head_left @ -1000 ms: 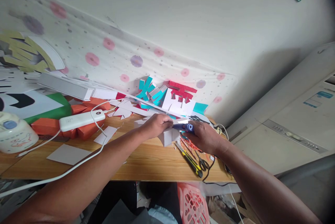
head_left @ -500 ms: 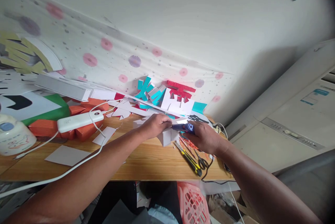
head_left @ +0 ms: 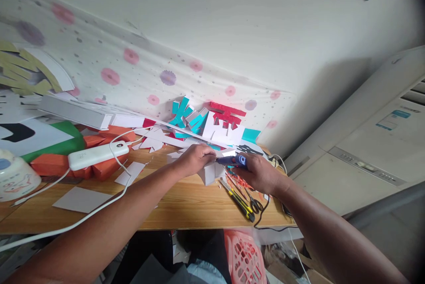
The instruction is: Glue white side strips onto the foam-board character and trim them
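Note:
My left hand (head_left: 194,160) is closed on a white folded card piece (head_left: 210,173) that rests on the wooden table (head_left: 186,206). My right hand (head_left: 257,172) grips a dark blue glue gun (head_left: 232,160), whose tip points left at the top of the white piece, right beside my left fingers. A black cord (head_left: 265,213) runs from the gun over the table's edge.
A yellow-black utility knife (head_left: 239,202) and scissors (head_left: 254,204) lie just below my right hand. Teal, red and white cut letters (head_left: 212,122) are piled behind. A white power strip (head_left: 98,155) on orange boxes (head_left: 106,166), a grey card (head_left: 81,199), a pink basket (head_left: 244,257) under the table.
Both hands stay on the white piece and glue gun. The view has drifted slightly, so everything sits a little further left and up.

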`<state>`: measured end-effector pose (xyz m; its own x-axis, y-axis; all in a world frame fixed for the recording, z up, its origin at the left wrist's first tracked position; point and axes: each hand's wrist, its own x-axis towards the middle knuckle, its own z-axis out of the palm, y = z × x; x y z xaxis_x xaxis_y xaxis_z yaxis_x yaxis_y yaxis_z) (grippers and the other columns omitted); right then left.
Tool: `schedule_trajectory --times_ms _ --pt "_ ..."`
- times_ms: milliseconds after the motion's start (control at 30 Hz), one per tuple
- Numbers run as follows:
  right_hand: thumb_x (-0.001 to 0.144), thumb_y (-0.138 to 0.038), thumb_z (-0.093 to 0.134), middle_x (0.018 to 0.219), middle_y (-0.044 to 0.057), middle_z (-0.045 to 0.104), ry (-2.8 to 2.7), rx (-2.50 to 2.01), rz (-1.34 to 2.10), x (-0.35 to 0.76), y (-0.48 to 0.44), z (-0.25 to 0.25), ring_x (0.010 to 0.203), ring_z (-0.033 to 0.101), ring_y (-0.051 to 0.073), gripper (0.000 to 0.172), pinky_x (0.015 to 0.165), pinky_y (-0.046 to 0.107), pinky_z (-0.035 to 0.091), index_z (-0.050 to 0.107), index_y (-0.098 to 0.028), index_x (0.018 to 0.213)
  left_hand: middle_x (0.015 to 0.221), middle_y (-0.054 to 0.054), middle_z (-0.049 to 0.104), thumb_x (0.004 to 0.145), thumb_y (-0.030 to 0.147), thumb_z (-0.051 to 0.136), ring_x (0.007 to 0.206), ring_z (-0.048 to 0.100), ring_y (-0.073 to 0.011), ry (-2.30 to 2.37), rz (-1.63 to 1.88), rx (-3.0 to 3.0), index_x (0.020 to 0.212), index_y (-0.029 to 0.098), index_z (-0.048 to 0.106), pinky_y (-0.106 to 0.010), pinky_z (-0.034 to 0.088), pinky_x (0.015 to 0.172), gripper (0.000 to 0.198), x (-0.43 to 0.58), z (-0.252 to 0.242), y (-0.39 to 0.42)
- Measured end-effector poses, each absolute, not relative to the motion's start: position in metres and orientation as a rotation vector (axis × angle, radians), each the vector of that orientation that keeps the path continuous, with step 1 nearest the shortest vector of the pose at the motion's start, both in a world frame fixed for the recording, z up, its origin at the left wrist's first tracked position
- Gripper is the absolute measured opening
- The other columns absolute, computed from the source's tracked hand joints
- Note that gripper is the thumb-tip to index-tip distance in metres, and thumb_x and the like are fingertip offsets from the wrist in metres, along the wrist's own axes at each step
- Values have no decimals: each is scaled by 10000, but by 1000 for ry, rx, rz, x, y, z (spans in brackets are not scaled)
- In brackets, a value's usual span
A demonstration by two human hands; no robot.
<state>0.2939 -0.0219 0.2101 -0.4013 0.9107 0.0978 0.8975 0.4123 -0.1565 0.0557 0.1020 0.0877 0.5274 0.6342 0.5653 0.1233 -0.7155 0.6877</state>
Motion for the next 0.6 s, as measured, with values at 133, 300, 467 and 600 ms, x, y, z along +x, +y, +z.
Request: schedule_trajectory --times_ms 133,300,467,600 --pt "1067 -392 640 993 63 792 -2494 -1631 92 297 -21 209 862 716 239 198 766 327 486 746 -226 1091 958 -30 820 1025 279 702 891 737 -203 642 1147 2167 980 233 834 -308 508 789 147 56 86 103" --pt "1056 -379 646 1023 72 801 -2485 -1626 60 300 -20 208 873 717 244 187 778 333 483 741 -222 1092 977 -35 827 1032 290 703 904 745 -206 646 1137 2160 994 236 841 -313 515 809 153 56 85 104" --pt "1052 -365 645 995 59 800 -2485 -1656 25 303 -20 208 861 712 239 166 769 323 480 741 -232 1075 981 -29 827 1027 300 716 902 745 -206 652 1147 2162 999 246 844 -313 524 816 142 55 82 105" --pt "1047 -367 648 977 52 799 -2474 -1652 8 306 -21 208 847 705 236 161 759 317 476 741 -238 1065 976 -25 824 1024 305 727 899 741 -204 643 1169 2161 994 249 844 -309 531 821 133 56 80 106"
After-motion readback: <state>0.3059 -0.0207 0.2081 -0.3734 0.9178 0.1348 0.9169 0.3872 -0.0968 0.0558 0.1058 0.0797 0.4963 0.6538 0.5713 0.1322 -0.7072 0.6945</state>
